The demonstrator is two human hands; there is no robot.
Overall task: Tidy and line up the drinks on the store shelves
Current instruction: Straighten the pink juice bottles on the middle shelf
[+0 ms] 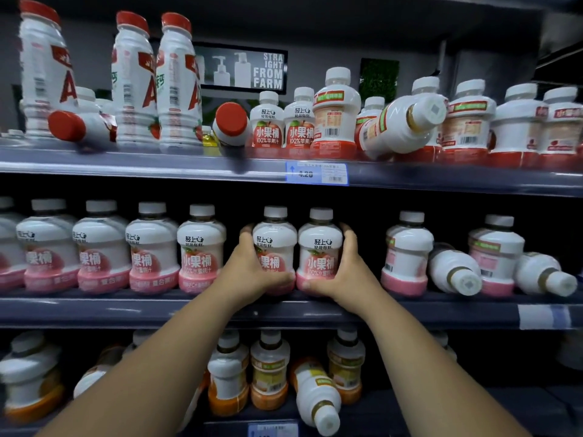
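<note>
On middle shelf (126, 307), left hand (249, 266) gripped one peach bottle (275, 238), right hand (342, 269) its neighbour (320, 244); both upright, touching, labels forward. Grips sat on the outer sides, likely to squeeze the pair together and align it with the row (151, 247). Toppled bottles (454, 272) lay to the right.

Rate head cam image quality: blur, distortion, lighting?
Head view: wide-angle bowing of the top shelf edge; dim light, bottom shelf darkest; tall red-capped bottles top left blur-smeared; pink bottles gripped by left hand and right hand legible; price tag digits soft.
</note>
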